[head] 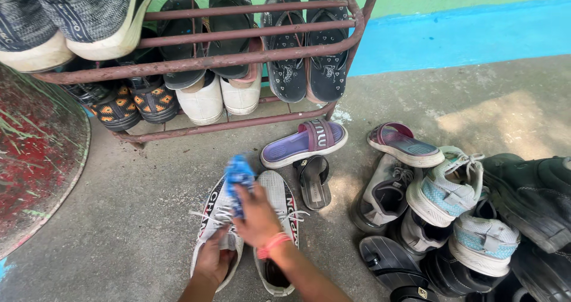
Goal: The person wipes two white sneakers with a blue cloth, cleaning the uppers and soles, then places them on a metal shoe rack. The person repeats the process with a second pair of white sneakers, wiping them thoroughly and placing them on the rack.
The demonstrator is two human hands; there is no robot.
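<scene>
The left hand (211,259) was closed around the heel end of a pale grey sneaker (214,230) on the concrete floor (131,218), gripping its collar. Just right of that sneaker, touching it, lay its mate, a second grey sneaker (282,218). The right hand (257,218), with an orange band at the wrist, was clenched on a blue cloth (238,177) pressed over the first sneaker's toe, the cloth blurred. Beyond the pair lay a small black sandal (313,180) and a purple slide (304,142). Well right of the pair sat a heap of shoes (452,207). Farther from the sneakers stood a dark red metal shoe rack (238,58) holding sandals and white shoes against a green and blue wall (464,34).
</scene>
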